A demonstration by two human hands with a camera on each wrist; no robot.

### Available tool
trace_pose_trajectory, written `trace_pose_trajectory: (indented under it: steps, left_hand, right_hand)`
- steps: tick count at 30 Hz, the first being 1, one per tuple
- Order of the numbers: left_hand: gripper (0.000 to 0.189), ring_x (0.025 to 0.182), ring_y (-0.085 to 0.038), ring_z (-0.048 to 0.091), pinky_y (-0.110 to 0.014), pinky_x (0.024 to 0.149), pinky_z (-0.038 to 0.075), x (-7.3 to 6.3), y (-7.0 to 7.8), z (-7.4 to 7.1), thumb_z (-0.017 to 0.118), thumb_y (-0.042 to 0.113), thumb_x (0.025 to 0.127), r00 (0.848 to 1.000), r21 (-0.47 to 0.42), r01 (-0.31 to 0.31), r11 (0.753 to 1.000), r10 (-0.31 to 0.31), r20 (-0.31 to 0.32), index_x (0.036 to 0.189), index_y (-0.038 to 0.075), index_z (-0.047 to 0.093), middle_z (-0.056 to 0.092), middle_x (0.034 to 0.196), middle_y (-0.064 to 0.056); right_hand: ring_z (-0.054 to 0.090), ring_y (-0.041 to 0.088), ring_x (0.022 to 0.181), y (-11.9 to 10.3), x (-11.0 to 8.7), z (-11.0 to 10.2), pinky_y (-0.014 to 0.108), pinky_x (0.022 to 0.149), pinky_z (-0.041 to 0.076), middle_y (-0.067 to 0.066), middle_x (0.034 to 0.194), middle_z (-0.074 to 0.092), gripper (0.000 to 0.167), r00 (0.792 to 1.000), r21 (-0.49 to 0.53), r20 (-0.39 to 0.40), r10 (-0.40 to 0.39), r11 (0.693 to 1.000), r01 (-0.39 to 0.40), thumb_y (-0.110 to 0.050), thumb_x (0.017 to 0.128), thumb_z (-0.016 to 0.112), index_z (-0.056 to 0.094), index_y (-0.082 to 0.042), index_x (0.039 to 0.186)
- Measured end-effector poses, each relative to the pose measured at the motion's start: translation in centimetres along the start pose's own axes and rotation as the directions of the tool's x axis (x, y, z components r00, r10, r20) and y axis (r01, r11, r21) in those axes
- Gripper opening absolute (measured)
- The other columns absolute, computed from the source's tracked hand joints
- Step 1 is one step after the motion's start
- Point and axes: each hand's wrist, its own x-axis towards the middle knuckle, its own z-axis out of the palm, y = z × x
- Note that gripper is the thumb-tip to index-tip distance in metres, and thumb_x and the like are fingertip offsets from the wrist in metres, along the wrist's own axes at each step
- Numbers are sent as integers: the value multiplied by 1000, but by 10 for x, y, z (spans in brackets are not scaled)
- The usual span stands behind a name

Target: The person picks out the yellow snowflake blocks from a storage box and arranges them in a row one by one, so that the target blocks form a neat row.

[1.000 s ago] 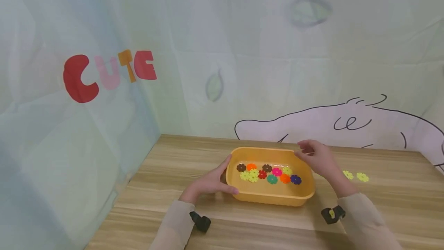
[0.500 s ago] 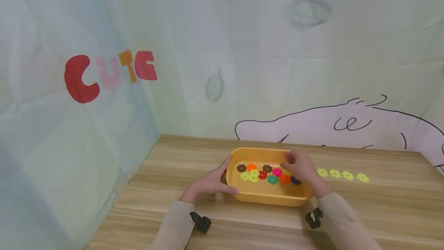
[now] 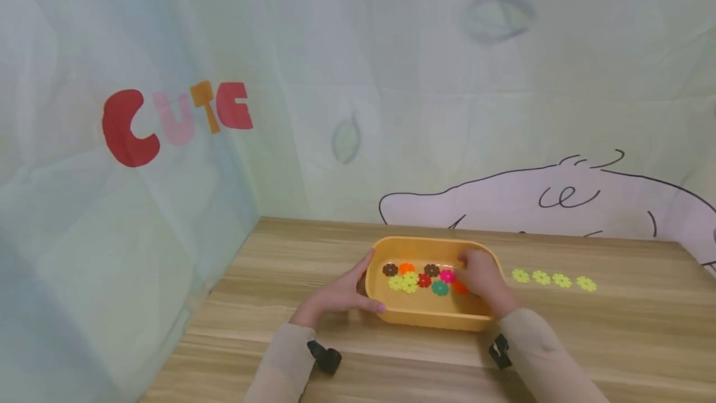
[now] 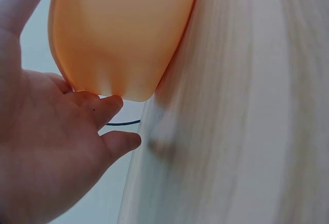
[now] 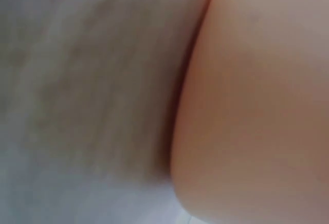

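An orange plastic basin [image 3: 431, 319] stands on the wooden table with several snowflake building discs inside, among them a teal disc [image 3: 440, 288], a pink disc [image 3: 447, 276] and yellow discs [image 3: 409, 283]. My left hand [image 3: 338, 294] grips its left end, thumb on the front rim; the left wrist view shows fingers [image 4: 110, 108] against the basin's end wall. My right hand [image 3: 482, 278] reaches over the right side into the basin, fingers pointing down among the discs. I cannot tell whether it pinches one. In the right wrist view only the outside of the basin and blurred tabletop show.
To the right of the basin, several yellow discs [image 3: 541, 277] lie in a row on the table [image 3: 632, 328]. Behind the table hangs a printed cloth [image 3: 313, 111], with red letters [image 3: 131, 129] on its left side.
My right hand has moved left from above the right rim and down into the basin, uncovering the whole yellow row. It now hides the yellow and blue discs there. My left hand stays put.
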Motion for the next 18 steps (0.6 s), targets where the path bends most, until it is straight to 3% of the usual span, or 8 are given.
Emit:
trace_pose_trajectory:
  steps: [10,18]
  left_hand:
    - [116,149,-26,6,-58,117,7,0,0,-1,82,36,74,1000,-2,-3,1000,3,0,156,20,2,5,163,-3]
    - [117,149,-26,5,-56,118,7,0,0,-2,82,34,74,1000,-10,-23,1000,23,9,156,19,1,4,163,-3]
  right_hand:
    - [58,30,86,2,4,4,47,87,51,21,97,65,33,998,11,45,41,999,-41,1,77,68,63,12,108]
    - [56,25,79,3,5,4,41,79,52,14,89,64,30,995,48,82,60,997,-64,-3,76,73,65,8,103]
